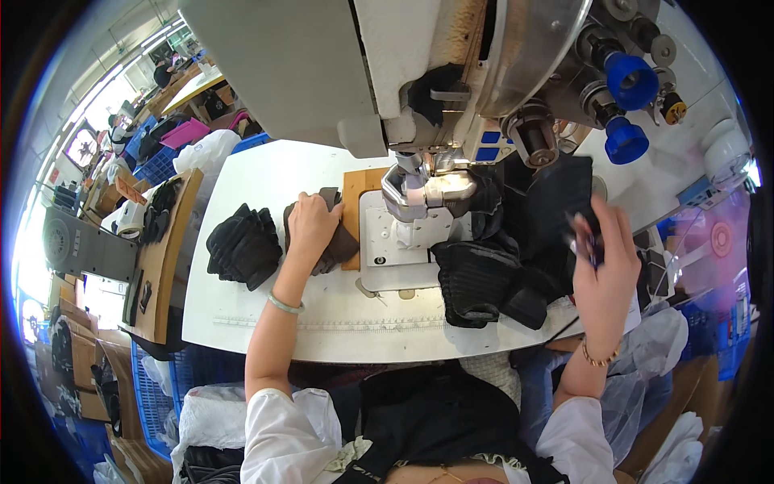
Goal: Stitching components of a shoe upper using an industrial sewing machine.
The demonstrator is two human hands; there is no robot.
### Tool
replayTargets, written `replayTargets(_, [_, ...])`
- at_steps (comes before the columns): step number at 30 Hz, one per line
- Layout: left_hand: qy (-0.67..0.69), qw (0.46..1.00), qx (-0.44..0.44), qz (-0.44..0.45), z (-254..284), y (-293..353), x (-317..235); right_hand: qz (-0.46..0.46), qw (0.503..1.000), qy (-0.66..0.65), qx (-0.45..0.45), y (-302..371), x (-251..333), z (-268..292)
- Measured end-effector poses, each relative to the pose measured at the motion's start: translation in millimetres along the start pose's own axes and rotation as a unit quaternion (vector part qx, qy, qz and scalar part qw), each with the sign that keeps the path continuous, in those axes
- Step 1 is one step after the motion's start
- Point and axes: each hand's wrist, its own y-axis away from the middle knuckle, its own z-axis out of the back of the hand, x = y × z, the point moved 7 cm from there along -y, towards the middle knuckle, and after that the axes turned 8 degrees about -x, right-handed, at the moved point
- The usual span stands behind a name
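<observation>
My left hand (pixel 313 226) is closed over a dark brown leather-like piece (pixel 339 246), left of the sewing head. Beside it on the white table lies a bundle of black ribbed pieces (pixel 244 246). My right hand (pixel 606 258) is raised at the right, its fingers blurred, gripping the edge of a black piece (pixel 563 198). A small dark, shiny object (pixel 595 248) shows at those fingers, too smeared to name. More black ribbed pieces (pixel 477 282) are heaped between my right hand and the sewing machine (pixel 423 189).
The machine's big grey body (pixel 282 64) hangs over the table's far side. Blue knobs (pixel 630 81) sit at upper right. A ruler strip (pixel 347 325) runs along the white table's (pixel 387 345) near edge. At left are a wooden bench (pixel 165 266) and a blue crate (pixel 153 395).
</observation>
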Motion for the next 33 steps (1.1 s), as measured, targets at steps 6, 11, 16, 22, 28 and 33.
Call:
replayTargets(6, [0.094, 0.992, -0.082, 0.029, 5.7, 2.6, 1.0, -0.019, 0.903, -0.308, 0.300, 5.3, 45.8, -20.8])
replayTargets(11, [0.195, 0.973, -0.110, 0.053, 14.9, -0.6, 2.9, 0.086, 0.870, -0.331, 0.354, -12.7, 37.7, -72.6])
replayTargets(16, [0.304, 0.939, -0.155, 0.046, 34.9, 9.0, 14.1, 0.192, 0.911, -0.125, 0.342, -6.9, 43.8, -81.0])
replayTargets(22, [0.563, 0.819, -0.107, -0.009, 90.3, 52.3, -48.4, 0.278, 0.922, 0.032, 0.269, 12.9, 48.0, -83.5])
replayTargets(28, [0.555, 0.807, 0.041, -0.197, 113.9, 79.4, -99.0, 0.358, 0.921, 0.007, 0.155, 16.2, 55.5, -63.6])
replayTargets(33, [0.358, 0.872, -0.127, -0.309, 117.9, 78.1, -105.6, 0.474, 0.879, 0.017, 0.041, 15.8, 57.0, -52.8])
